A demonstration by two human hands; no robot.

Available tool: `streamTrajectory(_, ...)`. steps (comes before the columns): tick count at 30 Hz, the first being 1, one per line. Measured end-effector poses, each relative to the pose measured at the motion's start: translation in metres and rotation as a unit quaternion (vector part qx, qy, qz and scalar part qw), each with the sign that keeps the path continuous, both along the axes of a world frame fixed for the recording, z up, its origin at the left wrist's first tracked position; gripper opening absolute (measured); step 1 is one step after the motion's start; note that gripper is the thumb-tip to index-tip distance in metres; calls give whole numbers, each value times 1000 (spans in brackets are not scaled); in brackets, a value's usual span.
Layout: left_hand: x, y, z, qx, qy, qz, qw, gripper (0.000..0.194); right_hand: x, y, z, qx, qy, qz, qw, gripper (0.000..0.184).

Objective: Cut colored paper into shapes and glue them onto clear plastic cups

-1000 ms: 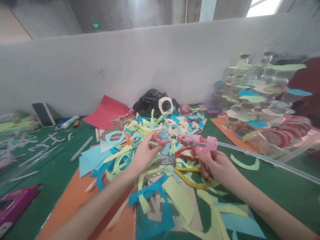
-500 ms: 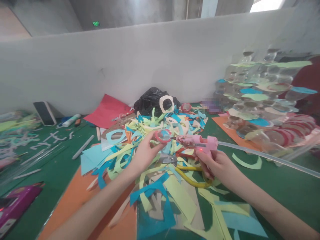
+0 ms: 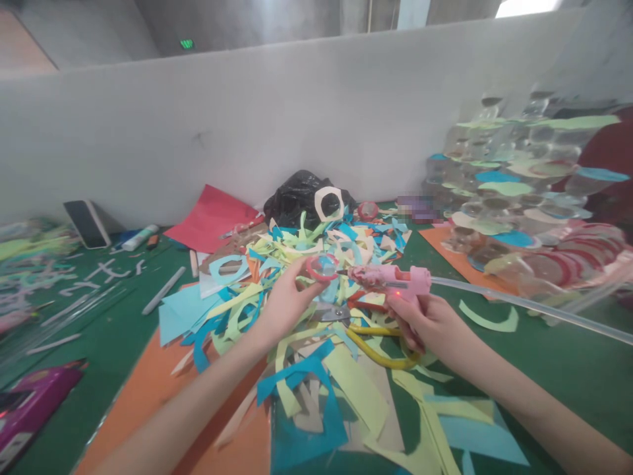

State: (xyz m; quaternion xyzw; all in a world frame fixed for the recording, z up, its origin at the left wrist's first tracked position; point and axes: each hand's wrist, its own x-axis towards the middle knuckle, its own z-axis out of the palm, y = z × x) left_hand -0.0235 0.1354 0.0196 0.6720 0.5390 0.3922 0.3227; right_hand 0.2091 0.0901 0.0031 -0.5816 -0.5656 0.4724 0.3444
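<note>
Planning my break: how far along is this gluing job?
Done: many paper-topped clear cups stand stacked at right. In hand: the left hand holds a red-rimmed clear piece at the pink glue gun in the right hand. How many remain cannot be told.

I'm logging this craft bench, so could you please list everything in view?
Glue gun: one, pink, in the right hand.
Small clear cup with red rim: one, at the glue gun's nozzle, in the left fingers.
Paper scraps: many, blue, yellow-green and white, heaped mid-table.
Scissors: yellow-handled, under the hands.
Black bag: one, by the wall.
Red sheet: one, left of the bag.
Phone: one, leaning on the wall.
Clear cups: many, stacked right.
Left hand: gripping the cup.
Right hand: gripping the gun.
</note>
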Motion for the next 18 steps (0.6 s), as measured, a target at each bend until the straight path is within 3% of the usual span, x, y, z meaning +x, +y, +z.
streamTrajectory(12,-6,2,-4,-15,-24,0,1000,44,-2,-1,1,9,8,5,1000,58)
streamTrajectory(18,-5,2,-4,-2,7,-2,1000,41,-3,-2,7,3,29,-5,1000,54)
